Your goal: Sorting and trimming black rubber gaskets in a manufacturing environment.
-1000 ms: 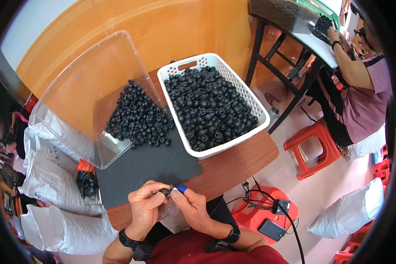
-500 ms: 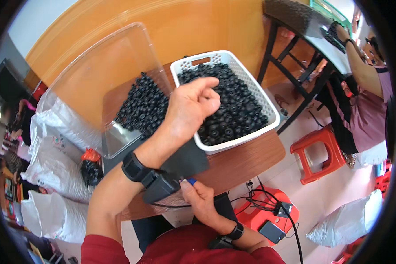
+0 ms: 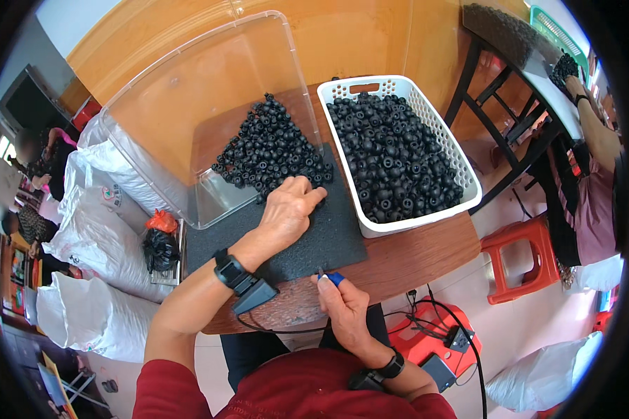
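Observation:
My left hand [image 3: 286, 213] is at the near edge of a heap of black round pieces with holes [image 3: 269, 143]. Its fingers curl downward and close, their tips hidden, so anything between them cannot be made out. Under it lies a dark grey mat [image 3: 297, 255]. My right hand [image 3: 346, 311], by the table's front edge, is closed around a small blue-handled tool [image 3: 335, 278] with a short thin tip. To the right of the heap, a white perforated basket [image 3: 421, 222] is filled with similar black pieces [image 3: 398, 157].
The heap spills from a clear plastic bin [image 3: 196, 105] tipped on its side on the wooden table [image 3: 433, 241]. A red stool [image 3: 433, 332] carries cables and a phone. White sacks [image 3: 91, 237] stand left. Another person sits at a table [image 3: 528, 77] on the right.
My left hand has moved from above the basket down to the heap's near edge. The right hand stays near the table edge with the blue-handled tool. The view has shifted slightly.

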Demonstrator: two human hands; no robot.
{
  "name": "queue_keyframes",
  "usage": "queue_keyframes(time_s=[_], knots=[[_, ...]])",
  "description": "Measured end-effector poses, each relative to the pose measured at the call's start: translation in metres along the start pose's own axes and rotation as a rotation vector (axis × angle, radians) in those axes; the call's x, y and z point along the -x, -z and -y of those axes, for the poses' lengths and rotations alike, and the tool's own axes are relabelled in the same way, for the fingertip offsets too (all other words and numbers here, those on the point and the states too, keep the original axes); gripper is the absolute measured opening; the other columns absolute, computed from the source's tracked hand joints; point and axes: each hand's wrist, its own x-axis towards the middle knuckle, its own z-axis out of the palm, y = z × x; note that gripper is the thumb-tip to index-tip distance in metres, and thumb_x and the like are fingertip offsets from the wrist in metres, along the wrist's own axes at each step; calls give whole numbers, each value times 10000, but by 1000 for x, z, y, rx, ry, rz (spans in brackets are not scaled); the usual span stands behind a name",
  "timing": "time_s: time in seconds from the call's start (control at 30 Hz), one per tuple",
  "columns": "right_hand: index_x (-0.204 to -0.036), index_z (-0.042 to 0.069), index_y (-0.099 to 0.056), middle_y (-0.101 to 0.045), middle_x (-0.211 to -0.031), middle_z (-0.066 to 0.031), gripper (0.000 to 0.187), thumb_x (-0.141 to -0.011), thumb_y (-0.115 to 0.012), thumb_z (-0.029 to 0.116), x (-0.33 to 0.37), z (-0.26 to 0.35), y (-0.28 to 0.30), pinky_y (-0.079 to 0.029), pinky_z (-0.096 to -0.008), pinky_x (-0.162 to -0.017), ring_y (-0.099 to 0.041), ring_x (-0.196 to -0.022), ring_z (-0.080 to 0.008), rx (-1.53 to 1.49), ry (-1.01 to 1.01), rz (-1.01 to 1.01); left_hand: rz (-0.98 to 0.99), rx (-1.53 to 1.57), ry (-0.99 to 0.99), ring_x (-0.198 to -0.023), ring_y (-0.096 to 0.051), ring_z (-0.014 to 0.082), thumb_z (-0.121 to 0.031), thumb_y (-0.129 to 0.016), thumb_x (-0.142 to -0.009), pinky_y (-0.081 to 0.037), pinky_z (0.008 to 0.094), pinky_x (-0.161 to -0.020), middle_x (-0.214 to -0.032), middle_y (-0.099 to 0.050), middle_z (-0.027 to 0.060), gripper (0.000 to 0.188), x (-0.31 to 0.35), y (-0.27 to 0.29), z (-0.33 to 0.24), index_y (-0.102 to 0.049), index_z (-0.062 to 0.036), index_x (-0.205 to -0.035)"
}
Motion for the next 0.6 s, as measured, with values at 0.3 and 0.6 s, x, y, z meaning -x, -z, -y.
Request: queue_keyframes(time_s=[0.3, 0.6], knots=[[-1009, -49, -639, -470, -647, 48, 251, -961, -510, 160, 0, 2, -1, -327, -196, -527, -394, -585, -26, 11, -22, 8, 135, -115, -260, -727, -513, 251, 1, -614, -630, -462, 344, -616, -744, -498, 94, 80, -11, -7, 1, -585, -16, -703], [-992, -53, -644, -468, -646, 53, 242, -957, -516, 150, 0, 0, 1, -326, -195, -523, -395, -588, -21, 4, 6, -6, 128, -138, -337, -746, -495, 253, -81, -665, -646, -446, 339, -646, -741, -501, 93, 130, -15, -6, -2, -572, -20, -715]])
